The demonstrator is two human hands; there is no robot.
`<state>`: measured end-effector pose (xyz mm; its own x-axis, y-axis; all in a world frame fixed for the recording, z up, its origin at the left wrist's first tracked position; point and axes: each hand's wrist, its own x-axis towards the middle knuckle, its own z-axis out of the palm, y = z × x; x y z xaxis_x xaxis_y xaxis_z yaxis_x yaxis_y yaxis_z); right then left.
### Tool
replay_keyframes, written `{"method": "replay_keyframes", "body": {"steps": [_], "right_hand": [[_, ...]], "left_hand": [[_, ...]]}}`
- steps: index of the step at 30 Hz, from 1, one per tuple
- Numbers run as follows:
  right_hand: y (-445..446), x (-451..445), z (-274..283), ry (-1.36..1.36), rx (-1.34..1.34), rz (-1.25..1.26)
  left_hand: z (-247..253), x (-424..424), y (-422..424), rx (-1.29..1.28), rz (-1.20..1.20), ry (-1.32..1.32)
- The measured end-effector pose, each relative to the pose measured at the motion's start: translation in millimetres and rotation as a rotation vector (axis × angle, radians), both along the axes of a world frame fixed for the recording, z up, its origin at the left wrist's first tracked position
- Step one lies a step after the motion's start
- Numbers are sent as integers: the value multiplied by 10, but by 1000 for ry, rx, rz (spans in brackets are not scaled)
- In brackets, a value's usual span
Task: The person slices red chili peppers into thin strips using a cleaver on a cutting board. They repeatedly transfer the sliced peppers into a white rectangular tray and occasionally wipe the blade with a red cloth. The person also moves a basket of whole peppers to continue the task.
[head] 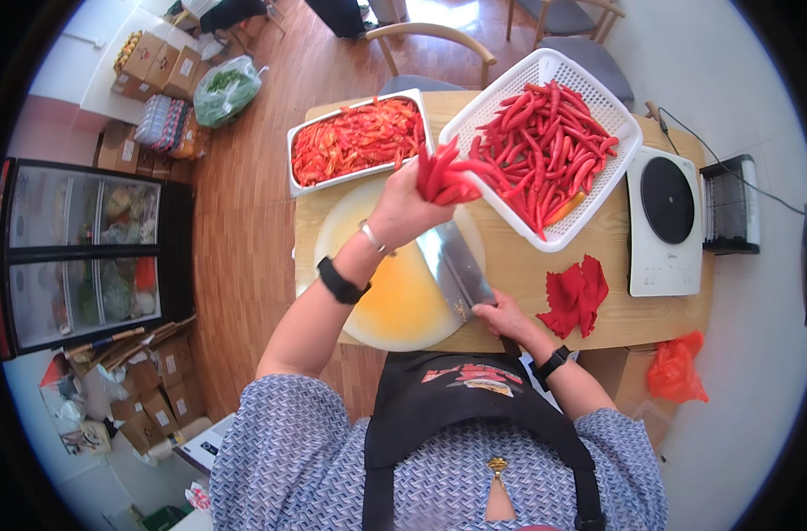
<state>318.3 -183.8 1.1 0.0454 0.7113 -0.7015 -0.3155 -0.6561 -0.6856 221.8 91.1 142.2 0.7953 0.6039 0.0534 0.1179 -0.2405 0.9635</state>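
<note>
My left hand [406, 202] grips a bunch of red chili peppers [443, 176] above the far part of a round cutting board [396, 305]. In my right hand [506, 315] is the handle of a cleaver [453, 262]. Its broad blade lies over the board's right side, with small pale bits stuck on it near the handle. Beyond the board stands a metal pan [297, 189] full of cut red chilies [357, 143]. A white plastic basket [549, 239] holds many whole red chilies [543, 146] and an orange one [564, 209].
A red cloth [576, 295] lies on the wooden table [509, 272], right of the cleaver. Farther right are an induction cooker [665, 265] and a cable. A wooden chair [430, 33] stands behind the table. A glass-door refrigerator [84, 252] and cardboard boxes [157, 66] line the left side.
</note>
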Motion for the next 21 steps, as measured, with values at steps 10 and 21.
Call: {"method": "replay_keyframes", "body": {"steps": [10,21], "right_hand": [[-84,149,233,-136,18,-73],[-41,61,322,-423,173,-68]], "left_hand": [[-1062,-1124,-635,605,185,809],[-902,-1320,-398,611,370,734]]}}
